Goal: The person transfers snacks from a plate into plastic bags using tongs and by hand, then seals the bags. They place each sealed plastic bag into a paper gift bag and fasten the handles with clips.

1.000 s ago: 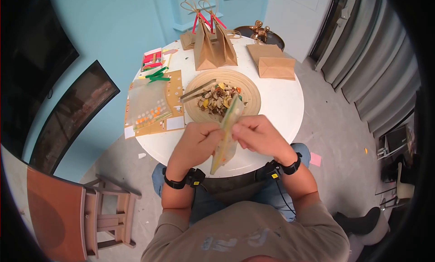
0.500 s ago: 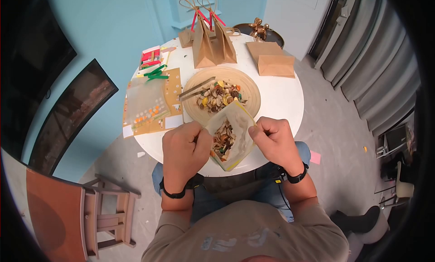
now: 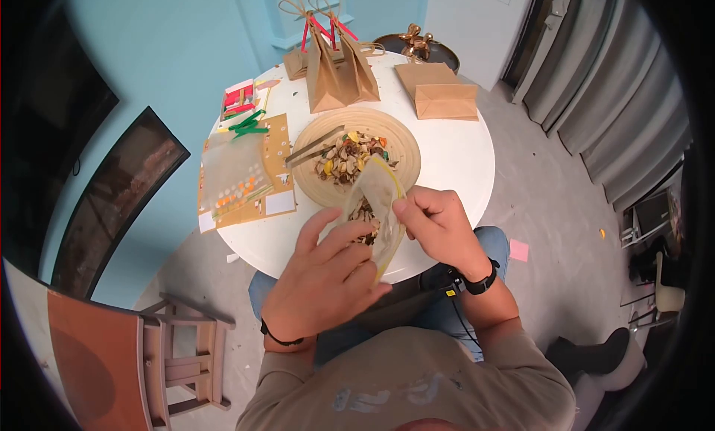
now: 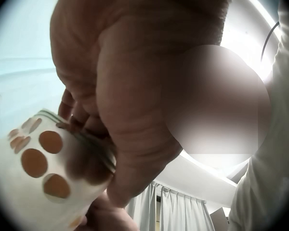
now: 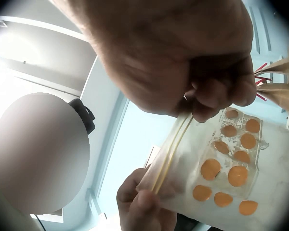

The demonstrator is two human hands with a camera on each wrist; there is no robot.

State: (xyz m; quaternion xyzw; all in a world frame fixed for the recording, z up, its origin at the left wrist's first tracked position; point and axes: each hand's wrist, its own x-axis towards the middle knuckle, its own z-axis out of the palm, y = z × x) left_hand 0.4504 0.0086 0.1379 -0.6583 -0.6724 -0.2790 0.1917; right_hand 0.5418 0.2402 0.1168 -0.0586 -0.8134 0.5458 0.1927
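Observation:
A translucent zip bag (image 3: 389,207) with orange dots stands with its mouth parted in front of me, and brown and pale dried pieces lie inside. My right hand (image 3: 445,226) pinches the bag's yellow zip edge on the right. My left hand (image 3: 324,282) is spread at the left of the mouth, fingertips reaching into the opening and thumb outside the near edge. In the left wrist view, finger shadows show through the dotted bag (image 4: 19,192). Just beyond the bag, a round wooden plate (image 3: 311,189) carries a heap of dried pieces (image 3: 346,166) and tongs (image 3: 316,146).
On the left of the white table (image 3: 454,159), another dotted bag (image 3: 231,159) lies on a brown sheet (image 3: 278,151), with green-handled scissors (image 3: 249,125) and a box of red items (image 3: 240,101) behind. Paper bags (image 3: 331,77) stand at the back; a folded one (image 3: 445,101) lies right.
The bag was turned so its mouth faces up and spread apart by both hands. Then my left hand let go of the edge and straightened its fingers into the mouth. The right hand kept its pinch.

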